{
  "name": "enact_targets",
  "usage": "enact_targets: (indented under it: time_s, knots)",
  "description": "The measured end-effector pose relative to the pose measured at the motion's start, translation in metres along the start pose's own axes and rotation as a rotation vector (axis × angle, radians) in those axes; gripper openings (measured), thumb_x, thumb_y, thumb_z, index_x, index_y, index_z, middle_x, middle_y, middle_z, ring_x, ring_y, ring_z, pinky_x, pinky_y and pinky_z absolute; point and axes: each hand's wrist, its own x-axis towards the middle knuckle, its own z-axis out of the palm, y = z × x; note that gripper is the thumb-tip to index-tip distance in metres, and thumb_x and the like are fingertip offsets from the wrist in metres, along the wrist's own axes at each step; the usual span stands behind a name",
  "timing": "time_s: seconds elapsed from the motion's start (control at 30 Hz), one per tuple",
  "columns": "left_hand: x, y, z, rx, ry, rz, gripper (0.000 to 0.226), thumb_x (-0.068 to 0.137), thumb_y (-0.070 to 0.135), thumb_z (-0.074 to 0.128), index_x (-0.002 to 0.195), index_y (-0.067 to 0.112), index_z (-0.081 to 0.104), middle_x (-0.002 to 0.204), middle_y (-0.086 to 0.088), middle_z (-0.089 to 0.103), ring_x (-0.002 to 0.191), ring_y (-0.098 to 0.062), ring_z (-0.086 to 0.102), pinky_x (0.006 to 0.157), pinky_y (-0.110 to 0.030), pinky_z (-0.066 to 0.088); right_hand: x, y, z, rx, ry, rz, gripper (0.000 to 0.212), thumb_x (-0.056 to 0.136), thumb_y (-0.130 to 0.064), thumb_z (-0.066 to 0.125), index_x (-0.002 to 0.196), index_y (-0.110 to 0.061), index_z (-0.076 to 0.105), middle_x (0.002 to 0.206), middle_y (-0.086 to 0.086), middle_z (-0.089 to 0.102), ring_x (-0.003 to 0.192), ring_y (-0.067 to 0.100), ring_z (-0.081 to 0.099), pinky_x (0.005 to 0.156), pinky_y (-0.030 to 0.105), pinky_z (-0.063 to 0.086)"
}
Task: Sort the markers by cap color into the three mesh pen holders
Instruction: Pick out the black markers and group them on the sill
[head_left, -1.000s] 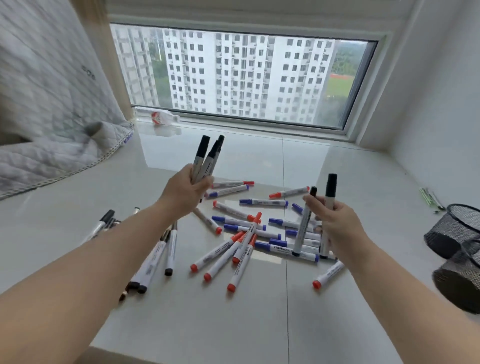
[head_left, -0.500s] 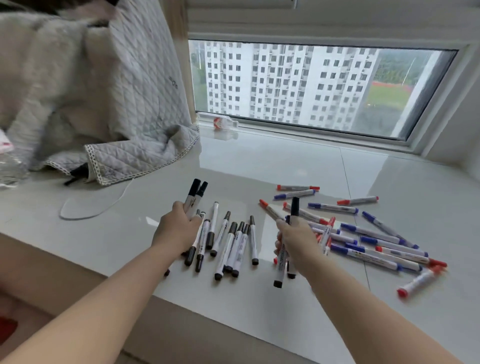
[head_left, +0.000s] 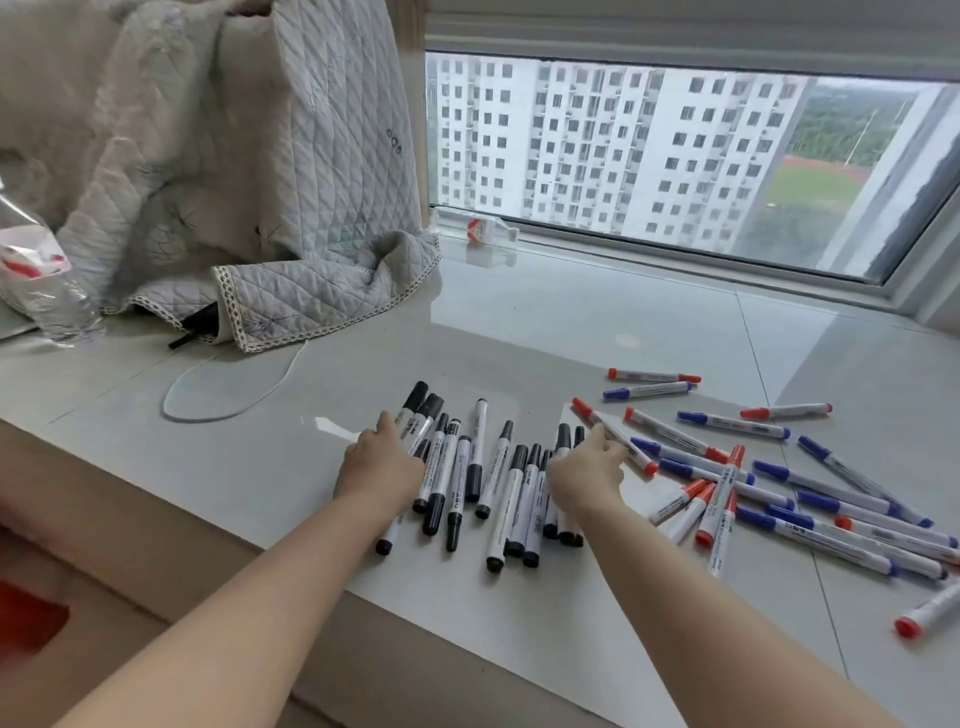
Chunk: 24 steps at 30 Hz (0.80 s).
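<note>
Several black-capped markers (head_left: 501, 483) lie side by side in a group near the front of the pale ledge (head_left: 519, 322). My left hand (head_left: 379, 465) rests at the group's left side, curled around two or three black markers (head_left: 418, 402) whose caps stick out beyond it. My right hand (head_left: 587, 467) is at the group's right side, closed on black markers (head_left: 563, 441) that touch the ledge. To the right, red-capped markers (head_left: 719, 499) and blue-capped markers (head_left: 732, 423) lie mixed in a loose pile. No mesh pen holder is in view.
A grey quilted blanket (head_left: 270, 208) is heaped at the back left, with a white cable (head_left: 228, 413) looping out beneath it. A clear plastic bottle (head_left: 36, 280) stands at the far left. A small bottle (head_left: 485, 231) lies by the window. The ledge's front edge (head_left: 311, 561) runs below my forearms.
My view swung left, so the mesh holders on the right left the frame. Both hands came down from holding black markers upright to laying them at the black group.
</note>
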Motion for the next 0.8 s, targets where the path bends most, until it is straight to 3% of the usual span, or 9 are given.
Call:
enact_targets:
  time_s: [0.1, 0.2, 0.33, 0.43, 0.53, 0.67, 0.8]
  knots:
    - [0.001, 0.000, 0.011, 0.036, -0.031, -0.014, 0.054, 0.087, 0.035, 0.050, 0.132, 0.011, 0.030, 0.133, -0.014, 0.032, 0.122, -0.034, 0.031, 0.098, -0.039, 0.034, -0.005, 0.001, 0.009, -0.018, -0.057, -0.126, 0.073, 0.089, -0.010, 0.045, 0.148, -0.017, 0.004, 0.154, 0.012, -0.003, 0.139, 0.034, 0.012, 0.112, 0.044, 0.023]
    - [0.003, -0.002, 0.018, 0.009, -0.022, -0.003, 0.076, 0.086, 0.051, 0.051, 0.144, 0.015, 0.016, 0.140, -0.012, 0.024, 0.127, -0.033, 0.026, 0.104, -0.039, 0.030, -0.008, 0.007, 0.017, -0.128, -0.106, -0.222, 0.068, 0.094, -0.025, 0.043, 0.149, -0.015, 0.005, 0.157, 0.008, -0.006, 0.144, 0.027, 0.003, 0.115, 0.036, 0.012]
    - [0.005, -0.001, 0.019, -0.013, -0.040, 0.060, 0.066, 0.093, 0.046, 0.038, 0.148, 0.029, 0.007, 0.144, -0.009, 0.022, 0.130, -0.032, 0.022, 0.108, -0.038, 0.025, -0.011, 0.013, 0.027, -0.239, -0.138, -0.267, 0.063, 0.097, -0.036, 0.030, 0.150, -0.013, 0.005, 0.158, 0.004, -0.010, 0.146, 0.018, -0.003, 0.117, 0.033, 0.005]
    - [0.004, 0.002, 0.017, 0.043, -0.057, 0.090, 0.062, 0.093, 0.038, 0.039, 0.148, 0.027, 0.012, 0.149, -0.006, 0.019, 0.131, -0.031, 0.025, 0.108, -0.037, 0.027, -0.011, 0.012, 0.035, -0.318, -0.140, -0.303, 0.055, 0.098, -0.030, 0.019, 0.149, -0.009, 0.011, 0.159, 0.007, -0.003, 0.145, 0.019, -0.007, 0.119, 0.037, 0.004]
    - [0.005, 0.003, 0.015, 0.093, -0.027, 0.102, 0.063, 0.092, 0.037, 0.041, 0.147, 0.020, 0.015, 0.151, -0.006, 0.021, 0.133, -0.028, 0.031, 0.105, -0.038, 0.031, -0.013, 0.008, 0.037, -0.270, -0.089, -0.276, 0.056, 0.096, -0.023, 0.024, 0.148, -0.011, 0.011, 0.158, 0.008, 0.000, 0.145, 0.023, 0.000, 0.119, 0.038, 0.007]
    - [0.004, -0.002, 0.020, 0.126, -0.038, 0.126, 0.064, 0.094, 0.047, 0.035, 0.148, 0.022, 0.011, 0.155, -0.001, 0.014, 0.138, -0.023, 0.023, 0.109, -0.037, 0.027, -0.016, 0.003, 0.038, -0.272, -0.102, -0.255, 0.062, 0.094, -0.017, 0.026, 0.149, -0.020, -0.002, 0.158, 0.004, -0.010, 0.145, 0.022, -0.007, 0.118, 0.034, -0.001]
    - [0.003, -0.006, 0.026, 0.172, -0.050, 0.151, 0.067, 0.095, 0.051, 0.028, 0.149, 0.025, -0.001, 0.158, -0.001, 0.001, 0.144, -0.021, 0.011, 0.113, -0.036, 0.017, -0.014, 0.004, 0.047, -0.382, -0.073, -0.279, 0.059, 0.098, -0.027, 0.022, 0.149, -0.018, -0.005, 0.158, 0.005, -0.010, 0.145, 0.024, -0.010, 0.119, 0.037, -0.001]
